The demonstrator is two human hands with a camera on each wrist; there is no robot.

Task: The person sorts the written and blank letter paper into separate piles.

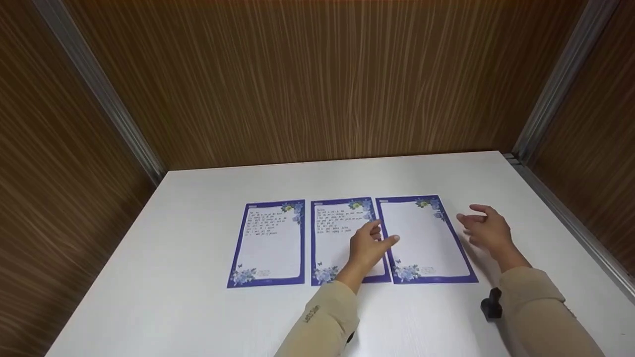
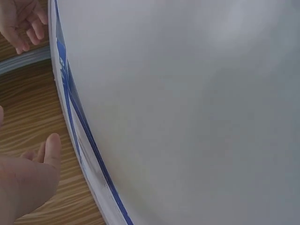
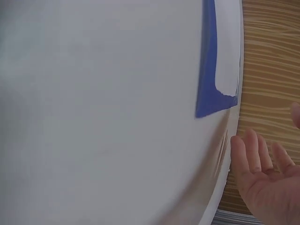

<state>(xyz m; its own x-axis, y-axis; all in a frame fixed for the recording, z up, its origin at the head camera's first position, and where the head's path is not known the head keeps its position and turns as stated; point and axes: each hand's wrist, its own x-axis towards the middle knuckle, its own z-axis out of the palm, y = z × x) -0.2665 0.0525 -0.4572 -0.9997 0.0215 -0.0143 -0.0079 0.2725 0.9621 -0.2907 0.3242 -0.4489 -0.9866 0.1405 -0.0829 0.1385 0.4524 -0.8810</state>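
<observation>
Sleeves (image 1: 322,312) of tan cloth come nearest, with a small black object (image 1: 492,305) beside the right one. Past them, the left hand (image 1: 364,250) parts its thumb from loosely bent fingers and grips nothing; it hangs over the narrow gap between the middle sheet (image 1: 327,248) and the right sheet (image 1: 426,243). The right hand (image 1: 488,230), likewise without a hold, spreads its fingers just outside that right sheet. Purple-bordered and unwritten, the sheet thus lies between both sets of fingers, which seem placed to flank it. Left of the left fingers, beyond the handwritten middle sheet, lies the handwritten left sheet (image 1: 270,253); the row is probably spaced so no page covers another. Farther than all fingers, the white desk (image 1: 173,248) meets a wood-grain wall (image 1: 322,89).
</observation>
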